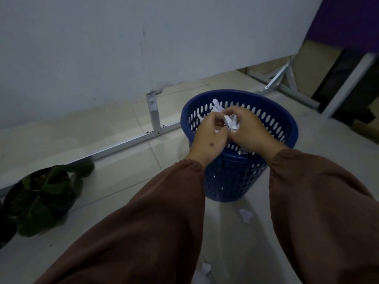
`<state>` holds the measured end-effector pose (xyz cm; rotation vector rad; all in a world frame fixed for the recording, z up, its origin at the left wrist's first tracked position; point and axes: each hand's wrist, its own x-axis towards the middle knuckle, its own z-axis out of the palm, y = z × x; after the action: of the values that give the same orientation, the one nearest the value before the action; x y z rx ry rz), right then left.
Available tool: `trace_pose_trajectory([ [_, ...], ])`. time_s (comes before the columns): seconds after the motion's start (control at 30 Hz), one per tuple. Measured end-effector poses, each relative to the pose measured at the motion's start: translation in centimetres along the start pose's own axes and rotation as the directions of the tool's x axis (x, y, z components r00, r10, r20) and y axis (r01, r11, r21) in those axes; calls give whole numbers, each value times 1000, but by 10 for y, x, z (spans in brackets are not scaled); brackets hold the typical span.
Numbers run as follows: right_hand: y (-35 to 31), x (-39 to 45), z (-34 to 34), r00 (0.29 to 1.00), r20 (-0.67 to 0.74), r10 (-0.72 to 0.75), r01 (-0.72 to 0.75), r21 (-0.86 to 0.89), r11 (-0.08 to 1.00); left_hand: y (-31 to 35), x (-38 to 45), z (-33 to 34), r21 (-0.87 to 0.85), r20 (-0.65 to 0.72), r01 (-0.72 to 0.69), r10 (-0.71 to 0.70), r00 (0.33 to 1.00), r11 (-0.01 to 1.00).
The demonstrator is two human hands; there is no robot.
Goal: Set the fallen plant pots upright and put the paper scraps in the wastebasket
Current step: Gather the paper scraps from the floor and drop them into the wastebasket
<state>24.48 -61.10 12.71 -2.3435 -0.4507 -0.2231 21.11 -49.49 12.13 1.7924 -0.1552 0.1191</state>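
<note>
While hovering over the blue wastebasket, both hands working close together, nearly touching. Way off to the left of the left hand, sitting on the tiled floor beside a metal frame rail: a dark plant pot with green leaves, looking upright but too dim to say for sure. Left hand curling its fingers, pinching at white paper scraps sticking up behind it. Just right of that, right hand gripping a crumpled white paper wad between thumb and fingers, right above the basket opening. Brown sleeves covering both arms. Down nearer the body, between and below the two arms, lying on the floor: one loose scrap and another scrap closer in.
</note>
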Motion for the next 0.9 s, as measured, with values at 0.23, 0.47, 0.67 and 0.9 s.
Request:
trace_pose_trajectory([
  [0.23,17,-4,3,995,86,57,-53,-54,997,-9,9,5,258,-49,-98,114,992,961],
  [0.47,15,-2,-2,992,113,47,-32,-135,990,-25,2,0,377,-85,-185,233,969,908],
  [0.67,-5,-21,-12,997,6,-76,76,-146,986,-27,-26,0,330,-145,-275,336,931,903],
  [0.9,-7,-92,-1,981,41,-188,190,-84,978,-57,-84,5,254,-237,-270,331,914,929],
])
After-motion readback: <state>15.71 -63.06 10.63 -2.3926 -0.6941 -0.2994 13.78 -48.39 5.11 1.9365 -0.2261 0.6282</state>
